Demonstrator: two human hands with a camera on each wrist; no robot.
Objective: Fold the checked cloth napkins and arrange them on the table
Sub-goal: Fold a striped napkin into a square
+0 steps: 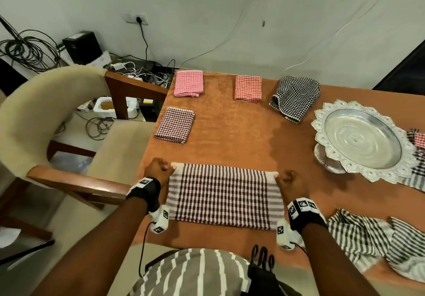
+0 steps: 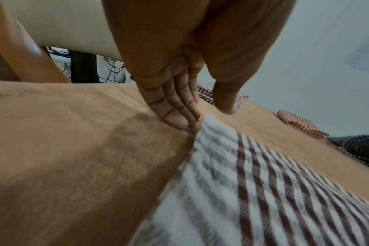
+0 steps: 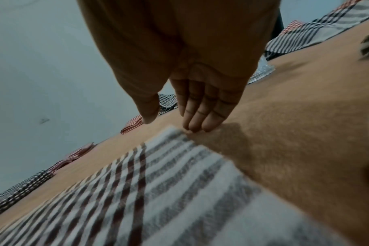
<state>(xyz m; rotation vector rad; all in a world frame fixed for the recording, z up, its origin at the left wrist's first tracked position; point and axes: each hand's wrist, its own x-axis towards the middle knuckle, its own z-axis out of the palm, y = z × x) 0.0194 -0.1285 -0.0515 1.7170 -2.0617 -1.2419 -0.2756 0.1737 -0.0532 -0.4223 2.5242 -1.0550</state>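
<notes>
A brown-and-white checked napkin lies flat on the orange table cover in front of me, folded into a wide strip. My left hand is at its far left corner. In the left wrist view the straight fingers touch the table at that corner of the napkin, with the thumb held apart. My right hand is at the far right corner. Its straight fingers touch the edge of the napkin, thumb lifted clear.
Folded napkins lie further back: pink, orange-red and brown. A black-and-white one lies crumpled. A silver pedestal tray stands at the right, with loose striped cloths near it. A cream armchair is on the left.
</notes>
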